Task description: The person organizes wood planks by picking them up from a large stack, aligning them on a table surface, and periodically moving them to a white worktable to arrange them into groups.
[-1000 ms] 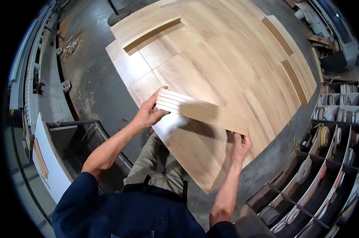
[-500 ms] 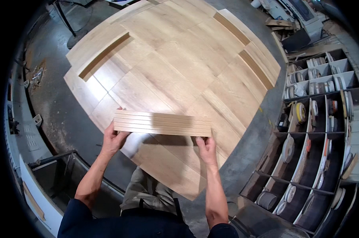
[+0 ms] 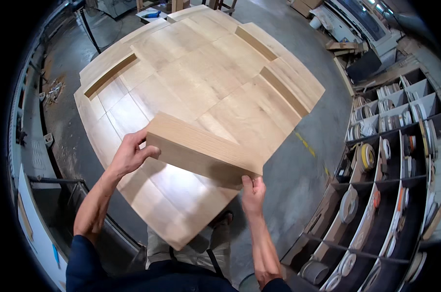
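Between my hands is a stack of narrow wood-grain boards (image 3: 201, 151), held above the near part of a broad layer of light wood-look panels (image 3: 206, 80). My left hand (image 3: 132, 152) grips its left end, thumb on the near side. At the right end, my right hand (image 3: 253, 193) pinches the lower corner with the thumb in front. The stack slants, its left end farther from me than its right. Its wide face and one long side show, and the fingers behind it are partly hidden.
Similar board stacks lie on the panels at far left (image 3: 111, 74) and along the right (image 3: 283, 92). A divided rack (image 3: 356, 182) of tape rolls stands at right. At lower left is a dark metal-framed bin (image 3: 59, 181). A machine (image 3: 359, 24) stands at far right.
The held stack has turned and tilted: its layered edges faced up before, and now a smooth wide face shows. Its left end has moved away from me. The whole view has shifted.
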`<action>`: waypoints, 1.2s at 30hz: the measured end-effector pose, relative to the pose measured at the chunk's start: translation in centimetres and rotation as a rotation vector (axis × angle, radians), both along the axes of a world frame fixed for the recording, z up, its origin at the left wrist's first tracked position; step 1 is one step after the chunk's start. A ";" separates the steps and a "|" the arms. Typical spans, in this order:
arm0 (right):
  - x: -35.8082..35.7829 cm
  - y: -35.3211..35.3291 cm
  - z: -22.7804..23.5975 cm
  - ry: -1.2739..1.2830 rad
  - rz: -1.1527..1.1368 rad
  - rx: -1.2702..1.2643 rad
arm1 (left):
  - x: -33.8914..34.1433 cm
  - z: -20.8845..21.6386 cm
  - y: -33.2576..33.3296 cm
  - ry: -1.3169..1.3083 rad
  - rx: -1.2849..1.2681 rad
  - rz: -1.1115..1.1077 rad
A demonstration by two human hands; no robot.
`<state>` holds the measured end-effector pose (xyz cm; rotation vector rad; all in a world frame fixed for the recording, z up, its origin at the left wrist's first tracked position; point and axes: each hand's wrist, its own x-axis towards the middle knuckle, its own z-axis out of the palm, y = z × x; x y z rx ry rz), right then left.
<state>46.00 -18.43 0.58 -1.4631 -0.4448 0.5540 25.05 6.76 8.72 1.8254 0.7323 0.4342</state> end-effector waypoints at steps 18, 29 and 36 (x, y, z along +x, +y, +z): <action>28.1 -3.8 -1.7 0.476 0.063 -0.397 | 32.6 -3.7 2.6 0.378 -0.319 -0.094; 34.8 3.5 -1.2 0.699 0.010 -0.518 | 42.9 -7.8 11.5 0.509 -0.459 -0.064; 36.7 4.4 -2.0 0.804 0.085 -0.499 | 45.0 -8.4 13.5 0.603 -0.355 -0.036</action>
